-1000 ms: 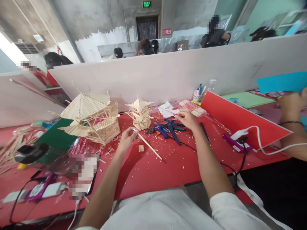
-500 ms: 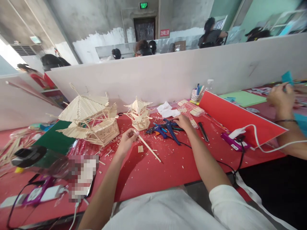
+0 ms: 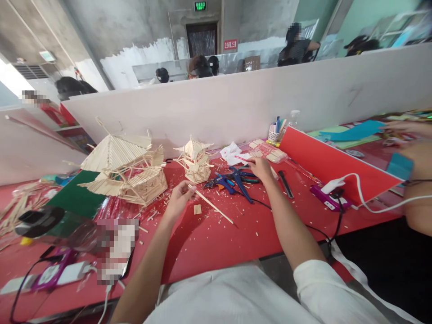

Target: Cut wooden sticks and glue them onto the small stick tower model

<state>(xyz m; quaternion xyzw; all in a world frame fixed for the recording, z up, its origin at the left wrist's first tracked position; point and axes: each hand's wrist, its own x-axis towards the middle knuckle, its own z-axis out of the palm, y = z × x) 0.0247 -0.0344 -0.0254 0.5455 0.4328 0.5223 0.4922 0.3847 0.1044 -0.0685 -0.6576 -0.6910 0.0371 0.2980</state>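
Note:
My left hand (image 3: pixel 180 198) pinches one end of a thin wooden stick (image 3: pixel 216 208), which slants down to the right over the red table. A slim pink pen-like thing (image 3: pixel 243 159) sticks out to the left from the closed fingers of my right hand (image 3: pixel 261 169); its kind is not clear. Just below that hand lie blue-handled pliers (image 3: pixel 242 182) and other blue tools (image 3: pixel 221 182). A small raft of short sticks (image 3: pixel 197 209) rests by my left hand. Behind it stands a small stick-built pavilion (image 3: pixel 194 159), with a larger pavilion model (image 3: pixel 124 166) to its left.
A crumpled white tissue (image 3: pixel 231 154), bundled sticks (image 3: pixel 276 155) and a black-handled cutter (image 3: pixel 285 184) lie at the back. To the right are a red board (image 3: pixel 334 157), a purple power strip (image 3: pixel 326 197) and a co-worker's arm (image 3: pixel 420 180). A bottle (image 3: pixel 64 229) lies at left.
My right hand has turned and lifted slightly, and a pink pen-like thing now shows in its fingers. My left hand has shifted the stick slightly right. The co-worker's blue sheet has moved.

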